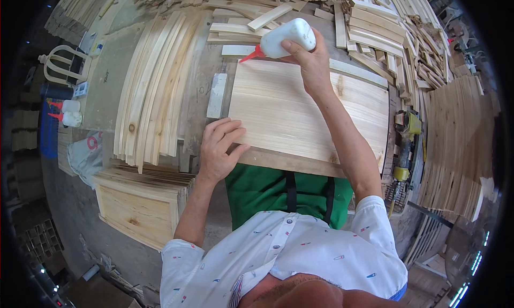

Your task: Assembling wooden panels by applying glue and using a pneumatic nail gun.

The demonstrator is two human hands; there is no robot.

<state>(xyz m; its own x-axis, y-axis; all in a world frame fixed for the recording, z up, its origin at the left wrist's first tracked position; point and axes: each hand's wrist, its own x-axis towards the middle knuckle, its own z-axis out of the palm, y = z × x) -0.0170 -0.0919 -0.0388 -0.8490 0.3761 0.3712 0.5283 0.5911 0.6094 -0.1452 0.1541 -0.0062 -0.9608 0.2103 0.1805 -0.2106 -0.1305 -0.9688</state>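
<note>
A pale wooden panel (289,110) lies flat on the workbench in front of me. My right hand (310,59) is wrapped round a white glue bottle (289,37) with a red nozzle. The bottle is tipped down to the left, and its nozzle tip is at the panel's far left corner; whether it touches, I cannot tell. At the panel's near left corner, my left hand (222,147) rests its spread fingertips along the edge, thumb apart. Short white strips (217,95) sit beside the panel's left side and along its far edge.
Long boards (155,88) are stacked on the left, above framed panels (136,201). Two more red-tipped bottles (72,118) stand at far left. Loose wood strips (375,27) pile up behind. Nail guns (409,126) lie right of the panel, before a tall board stack (455,147).
</note>
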